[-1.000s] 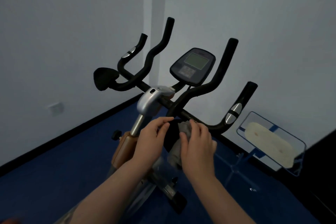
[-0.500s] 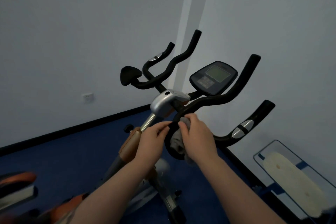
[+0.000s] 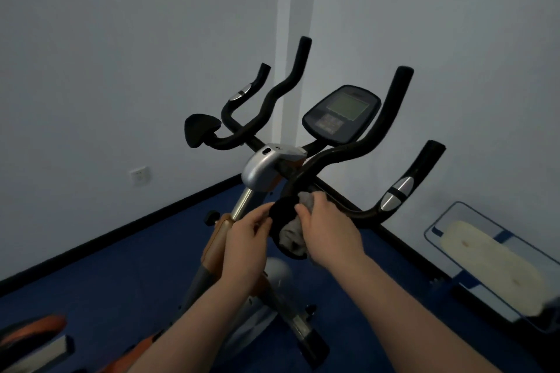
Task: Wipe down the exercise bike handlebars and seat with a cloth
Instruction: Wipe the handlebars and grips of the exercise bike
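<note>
**The pad sits between my hands, and the bar runs up and away to the right**

My left hand (image 3: 247,239) is at the near-left edge of the black elbow pad (image 3: 283,212), fingertips curled against its rim and steadying it; I can't tell whether the thumb goes under. It holds no cloth.

Between my hands is the pad, the nearest part of the handlebars (image 3: 342,154). The grey cloth (image 3: 295,232) is bunched on its face, part peeking above my knuckles and part hanging below.

My right hand (image 3: 328,232) is pressed onto the pad from the right, fingers curled over the cloth and gripping it against the padding. It is the working hand, and the nearer one to what is left on this side.

From my right fingers the bar's long axis climbs up and to the right, past the console (image 3: 342,113), to the tall grip end. A second branch runs lower right toward the silver sensor grip (image 3: 395,194). I judge the next stroke should follow either line, away from me. The far-left grips lie well apart, beyond the silver stem housing (image 3: 263,168). The seat is not in view.
</note>
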Demonstrator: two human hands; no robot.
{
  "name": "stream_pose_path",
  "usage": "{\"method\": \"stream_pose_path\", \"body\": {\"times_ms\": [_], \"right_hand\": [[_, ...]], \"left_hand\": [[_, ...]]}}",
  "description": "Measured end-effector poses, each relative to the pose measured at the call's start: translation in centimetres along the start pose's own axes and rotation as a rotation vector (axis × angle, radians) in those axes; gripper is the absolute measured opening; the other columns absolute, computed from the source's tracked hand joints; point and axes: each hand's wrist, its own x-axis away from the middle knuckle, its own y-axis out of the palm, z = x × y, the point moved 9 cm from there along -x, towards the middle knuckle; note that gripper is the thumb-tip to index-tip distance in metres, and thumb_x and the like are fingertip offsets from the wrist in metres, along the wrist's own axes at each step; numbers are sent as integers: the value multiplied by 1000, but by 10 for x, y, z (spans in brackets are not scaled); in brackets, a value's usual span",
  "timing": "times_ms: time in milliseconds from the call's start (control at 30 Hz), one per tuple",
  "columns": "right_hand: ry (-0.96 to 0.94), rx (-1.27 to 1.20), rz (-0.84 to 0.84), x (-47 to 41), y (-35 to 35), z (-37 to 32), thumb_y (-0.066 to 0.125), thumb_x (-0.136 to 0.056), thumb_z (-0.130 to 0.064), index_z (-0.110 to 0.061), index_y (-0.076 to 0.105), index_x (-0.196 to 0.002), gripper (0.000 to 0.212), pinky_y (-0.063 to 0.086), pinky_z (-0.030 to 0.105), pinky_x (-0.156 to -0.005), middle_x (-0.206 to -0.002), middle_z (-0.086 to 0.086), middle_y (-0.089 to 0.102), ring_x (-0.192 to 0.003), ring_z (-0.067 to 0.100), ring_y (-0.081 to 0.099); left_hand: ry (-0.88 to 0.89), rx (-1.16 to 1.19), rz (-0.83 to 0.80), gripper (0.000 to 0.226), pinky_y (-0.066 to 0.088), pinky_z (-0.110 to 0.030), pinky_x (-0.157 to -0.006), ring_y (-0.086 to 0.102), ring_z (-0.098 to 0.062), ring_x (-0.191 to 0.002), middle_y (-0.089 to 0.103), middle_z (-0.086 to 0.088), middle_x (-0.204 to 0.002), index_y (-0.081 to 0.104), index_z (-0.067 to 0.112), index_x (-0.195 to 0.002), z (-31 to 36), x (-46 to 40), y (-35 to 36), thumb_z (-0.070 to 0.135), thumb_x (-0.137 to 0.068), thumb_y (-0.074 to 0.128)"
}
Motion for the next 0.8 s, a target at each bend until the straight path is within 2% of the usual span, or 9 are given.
{"method": "stream_pose_path", "body": {"times_ms": [100, 200, 300, 400, 467, 533, 600, 700, 800], "right_hand": [[81, 93, -6, 2, 1, 11, 25, -101, -50, -18, 36, -120, 39, 36, 35, -63, -111, 8, 62, -95, 28, 61], [119, 118, 6, -9, 1, -1, 23, -103, -46, -15, 39, -119, 39, 36, 34, -64, -109, 9, 62, -94, 28, 60], [179, -69, 195, 6, -7, 1, 32, -102, -44, -21, 44, -120, 32, 36, 31, -62, -109, 2, 61, -89, 17, 55], [276, -271, 319, 46, -1, 7, 40, -98, -44, -28, 38, -127, 33, 34, 23, -61, -115, -5, 58, -89, 8, 51], [315, -190, 351, 55, 1, 8, 39, -98, -47, -27, 34, -129, 37, 36, 27, -62, -112, -4, 58, -88, 12, 56], [352, -75, 307, 44, -2, 10, 36, -100, -46, -24, 33, -125, 34, 35, 30, -58, -102, -2, 60, -77, 16, 53], [390, -45, 269, 35, -6, 11, 33, -102, -44, -22, 34, -122, 31, 35, 32, -57, -96, -1, 60, -74, 17, 49], [447, -80, 387, 55, -5, 5, 33, -101, -46, -24, 34, -124, 32, 40, 31, -57, -97, -1, 61, -78, 17, 57], [439, -51, 390, 86, 7, -4, 31, -99, -51, -30, 25, -120, 30, 34, 26, -47, -79, -11, 53, -64, 10, 52]], "left_hand": [[6, -3, -84, 34, 44, 0, -71, 60, 18, -89, 65, 21, -96, 66, 25, -112, -4, -7, 1, -2, -94, 54], [22, 2, -127, 33, 45, -2, -71, 62, 15, -88, 67, 19, -95, 66, 21, -113, -3, -12, 0, -4, -94, 54], [31, -2, -168, 34, 45, -3, -72, 62, 14, -88, 67, 19, -94, 65, 25, -109, -1, -12, 1, -3, -94, 54], [37, -6, -216, 36, 44, -2, -71, 61, 14, -88, 66, 16, -96, 61, 33, -105, 1, -14, 0, -1, -95, 54], [51, -14, -243, 33, 45, -4, -71, 63, 5, -90, 67, 11, -97, 62, 29, -107, 1, -15, 0, 0, -95, 54], [68, -11, -270, 29, 46, -5, -70, 64, -2, -91, 68, 9, -98, 62, 26, -108, 4, -17, 0, 2, -95, 54], [82, -19, -299, 25, 46, -5, -70, 63, -4, -92, 68, 7, -99, 63, 22, -112, 5, -17, 0, 5, -96, 54], [84, -7, -342, 24, 44, -3, -68, 62, -2, -92, 68, 7, -100, 63, 20, -114, 4, -16, 0, 6, -97, 54], [78, 15, -393, 24, 45, -3, -69, 64, -3, -92, 68, 6, -100, 63, 21, -114, 2, -20, 0, 6, -97, 54]]}}
